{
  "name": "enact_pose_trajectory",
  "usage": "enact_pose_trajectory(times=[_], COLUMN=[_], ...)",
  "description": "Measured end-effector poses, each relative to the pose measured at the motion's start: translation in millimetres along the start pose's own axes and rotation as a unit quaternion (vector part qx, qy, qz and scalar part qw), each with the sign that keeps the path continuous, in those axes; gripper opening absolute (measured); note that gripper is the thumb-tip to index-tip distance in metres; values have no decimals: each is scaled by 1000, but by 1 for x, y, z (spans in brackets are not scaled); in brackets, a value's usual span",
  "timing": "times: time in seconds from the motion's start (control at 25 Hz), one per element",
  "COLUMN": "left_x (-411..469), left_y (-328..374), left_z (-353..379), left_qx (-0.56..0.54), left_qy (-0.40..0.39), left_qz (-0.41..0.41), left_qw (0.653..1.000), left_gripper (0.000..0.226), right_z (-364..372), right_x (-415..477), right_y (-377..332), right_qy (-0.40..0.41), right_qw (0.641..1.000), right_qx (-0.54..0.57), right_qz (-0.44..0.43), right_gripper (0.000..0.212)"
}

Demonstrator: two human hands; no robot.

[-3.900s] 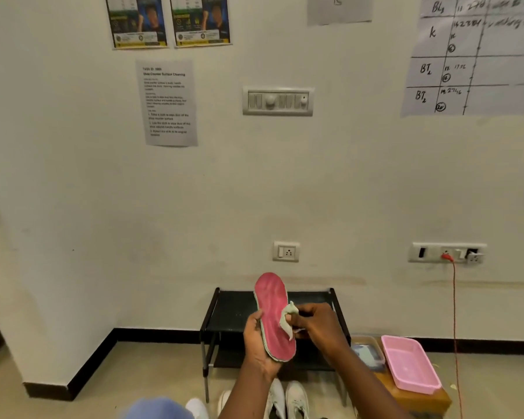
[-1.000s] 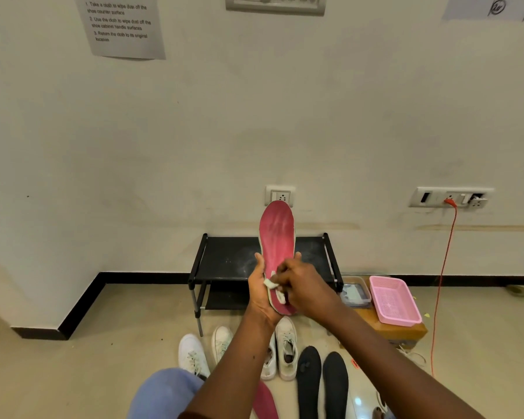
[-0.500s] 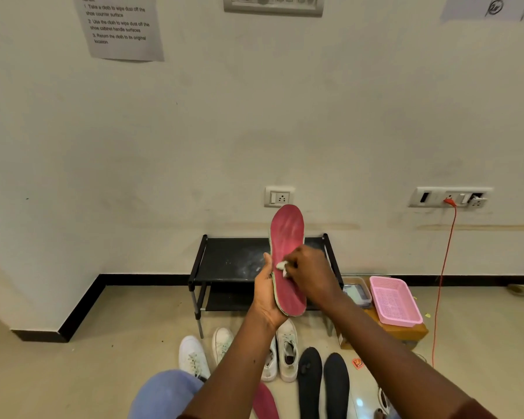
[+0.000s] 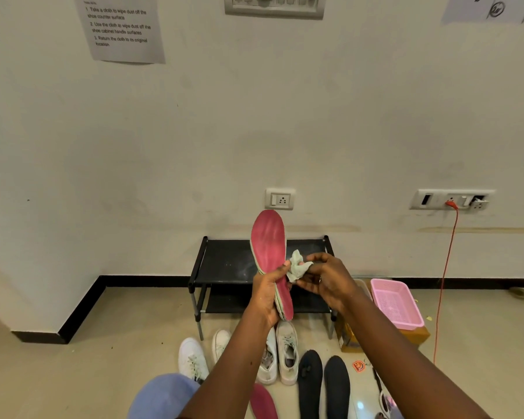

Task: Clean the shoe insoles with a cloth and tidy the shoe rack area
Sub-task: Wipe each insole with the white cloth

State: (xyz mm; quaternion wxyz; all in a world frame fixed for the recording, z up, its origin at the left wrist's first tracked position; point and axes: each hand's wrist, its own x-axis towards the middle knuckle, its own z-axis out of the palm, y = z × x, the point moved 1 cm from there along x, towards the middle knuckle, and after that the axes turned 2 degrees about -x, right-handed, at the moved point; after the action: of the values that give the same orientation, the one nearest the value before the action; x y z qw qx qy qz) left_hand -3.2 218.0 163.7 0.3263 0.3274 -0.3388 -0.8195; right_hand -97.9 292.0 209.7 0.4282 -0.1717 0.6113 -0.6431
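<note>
The step in hand appeared to be the wiping of one insole. The left hand (image 4: 266,294) gripped the red insole (image 4: 269,246) round its lower half, thumb across the front edge. It held the insole nearly upright, toe at twelve o'clock and heel at six. The right hand (image 4: 325,279) pinched a small pale cloth (image 4: 297,266), bunched between thumb and fingertips.

The cloth lay at about three o'clock from the insole's middle, touching or just beside its right edge. Whether it pressed on the red face could not be told. The right hand sat just beside the left, at its two o'clock.

The next move probably called for laying the cloth flat on the red face and drawing it along the length. The left hand would need to brace the insole, which looked thin and bendy.

More work seemed to be left. On the floor, another red insole (image 4: 262,400) lay at six o'clock from the hands and two black insoles (image 4: 310,379) at five. White shoes (image 4: 192,358) stood before the black shoe rack (image 4: 224,258).
</note>
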Motion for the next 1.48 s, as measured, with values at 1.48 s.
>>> enact_pose_trajectory(times=[1.48], left_x=[0], left_y=[-12], left_z=[-16], left_qx=[-244], left_qy=[-146], left_qz=[-98], left_qw=[954], left_gripper=[66], right_z=[34], right_x=[-15], right_y=[22], right_qy=[-15], right_qw=[710], right_qx=[-561], right_qz=[-427], right_gripper=[15])
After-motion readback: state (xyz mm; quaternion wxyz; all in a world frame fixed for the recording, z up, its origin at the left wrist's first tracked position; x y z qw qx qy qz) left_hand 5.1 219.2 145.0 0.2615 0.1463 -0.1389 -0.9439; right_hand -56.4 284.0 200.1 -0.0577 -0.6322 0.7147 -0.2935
